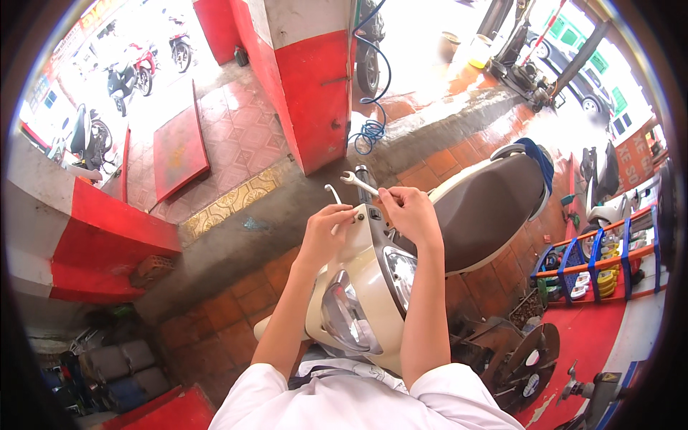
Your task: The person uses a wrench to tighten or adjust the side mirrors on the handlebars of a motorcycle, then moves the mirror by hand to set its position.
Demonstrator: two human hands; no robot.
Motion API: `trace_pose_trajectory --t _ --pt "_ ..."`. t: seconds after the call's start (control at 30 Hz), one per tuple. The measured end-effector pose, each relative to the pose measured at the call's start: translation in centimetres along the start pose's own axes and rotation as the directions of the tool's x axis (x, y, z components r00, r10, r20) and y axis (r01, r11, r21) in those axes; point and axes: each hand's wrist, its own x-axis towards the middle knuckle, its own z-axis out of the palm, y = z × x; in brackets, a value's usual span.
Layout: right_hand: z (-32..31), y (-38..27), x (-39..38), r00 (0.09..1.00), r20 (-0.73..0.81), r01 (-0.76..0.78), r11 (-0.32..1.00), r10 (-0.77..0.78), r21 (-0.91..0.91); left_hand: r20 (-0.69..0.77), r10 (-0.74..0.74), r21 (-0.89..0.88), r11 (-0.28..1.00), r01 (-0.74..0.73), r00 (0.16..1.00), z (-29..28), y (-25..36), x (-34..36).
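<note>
"What's in your right hand (411,215)?"

"A wrench (360,185). I grip it near one end, and its open head points left, just above the frame's centre."

"And your left hand (324,236)?"

"Its fingers curl near the frame's centre, by the scooter (364,261). A bent silver bar (334,193) shows beside them; I can't tell whether I'm gripping it."

"How does the scooter stand?"

"Headlight (346,315) at lower centre, brown seat (487,204) right of centre."
</note>
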Motion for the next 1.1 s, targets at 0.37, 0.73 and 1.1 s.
trace_pose_trajectory --t 0.37,0.73,1.1 --pt "0.6 1.4 0.5 1.0 0.004 0.001 0.999 -0.001 -0.039 -0.103 -0.174 -0.14 0.977 0.159 0.979 1.7 -0.1 -1.0" --pt "0.3 1.8 0.4 1.0 0.009 0.021 0.999 -0.021 -0.031 -0.259 -0.176 -0.163 0.977 0.137 0.95 2.8 0.4 -1.2" --pt "-0.4 3.1 0.7 0.998 0.005 -0.061 0.995 0.062 -0.079 -0.135 -0.171 0.03 0.984 0.177 0.976 2.2 -0.4 -1.0"
